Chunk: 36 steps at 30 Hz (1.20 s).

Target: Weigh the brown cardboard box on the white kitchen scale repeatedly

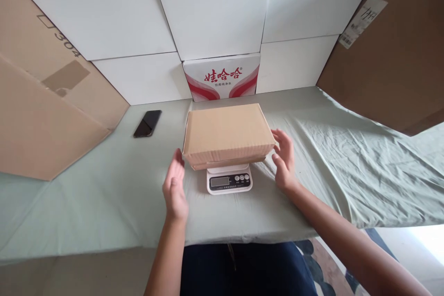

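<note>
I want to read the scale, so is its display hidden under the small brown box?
No, the display shows in full on the scale, in front of the box.

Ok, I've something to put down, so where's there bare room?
Bare cloth lies left, between the phone, left carton and left hand; more, wrinkled, lies right, between the right hand and right carton. The middle's crowded: box over scale, a hand each side.

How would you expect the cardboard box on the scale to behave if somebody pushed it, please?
The cardboard box looks fairly stiff, given its flat top and straight edges. Pushed sideways, it might tip, since it overhangs the narrower scale on both sides. It probably wouldn't roll, having flat faces.
</note>
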Motion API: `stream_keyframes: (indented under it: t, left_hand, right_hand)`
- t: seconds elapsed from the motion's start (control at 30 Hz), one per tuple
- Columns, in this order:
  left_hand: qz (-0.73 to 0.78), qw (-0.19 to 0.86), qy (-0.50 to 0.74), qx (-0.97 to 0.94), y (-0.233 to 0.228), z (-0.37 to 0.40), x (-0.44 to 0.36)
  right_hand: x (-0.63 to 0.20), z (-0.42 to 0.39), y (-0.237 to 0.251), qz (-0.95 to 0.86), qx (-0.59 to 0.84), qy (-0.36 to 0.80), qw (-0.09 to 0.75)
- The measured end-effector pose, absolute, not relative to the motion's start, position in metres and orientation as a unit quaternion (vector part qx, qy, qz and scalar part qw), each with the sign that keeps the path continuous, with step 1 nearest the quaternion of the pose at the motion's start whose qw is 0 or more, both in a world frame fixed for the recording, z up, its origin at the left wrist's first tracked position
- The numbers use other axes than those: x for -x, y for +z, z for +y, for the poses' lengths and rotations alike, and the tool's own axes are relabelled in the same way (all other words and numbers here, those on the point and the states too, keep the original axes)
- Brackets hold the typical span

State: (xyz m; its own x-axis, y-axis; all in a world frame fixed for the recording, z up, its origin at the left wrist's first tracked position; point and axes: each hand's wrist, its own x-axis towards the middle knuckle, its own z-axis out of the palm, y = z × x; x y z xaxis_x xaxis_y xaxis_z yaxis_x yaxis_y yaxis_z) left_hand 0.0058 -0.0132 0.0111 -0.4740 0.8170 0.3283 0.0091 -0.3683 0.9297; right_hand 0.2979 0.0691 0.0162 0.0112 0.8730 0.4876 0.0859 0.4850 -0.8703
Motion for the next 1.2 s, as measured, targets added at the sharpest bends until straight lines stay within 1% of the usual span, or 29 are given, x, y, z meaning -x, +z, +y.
stream_keyframes:
  t: [0.07,0.13,0.27,0.5,0.63,0.83,1.0,1.1,1.2]
  left_hand:
    - [0.484,0.267,0.733,-0.396,0.014,-0.011,-0.002]
    - [0.493,0.271,0.739,-0.370,0.014,-0.009,0.000]
    - [0.516,0.292,0.734,-0.332,0.012,-0.008,0.000]
    - [0.523,0.250,0.751,-0.318,0.013,-0.006,-0.002]
    - [0.497,0.267,0.741,-0.363,0.012,-0.007,-0.003]
    - [0.464,0.320,0.689,-0.455,0.006,-0.013,-0.006]
    - [0.458,0.339,0.674,-0.470,-0.001,-0.014,-0.006]
    - [0.453,0.323,0.687,-0.467,0.009,-0.010,-0.008]
    - [0.426,0.310,0.702,-0.479,0.035,0.007,-0.008]
  right_hand:
    - [-0.300,0.075,0.019,-0.582,0.407,0.314,0.630]
    - [-0.303,0.082,0.019,-0.557,0.420,0.321,0.641]
    - [-0.305,0.089,0.017,-0.554,0.409,0.361,0.629]
    - [-0.301,0.085,0.012,-0.587,0.331,0.424,0.604]
    - [-0.299,0.083,0.008,-0.602,0.321,0.449,0.576]
    - [-0.293,0.073,0.015,-0.637,0.298,0.473,0.530]
    - [-0.288,0.067,0.017,-0.651,0.291,0.465,0.525]
    - [-0.285,0.066,0.024,-0.644,0.282,0.473,0.531]
    - [-0.281,0.077,0.043,-0.650,0.277,0.455,0.542]
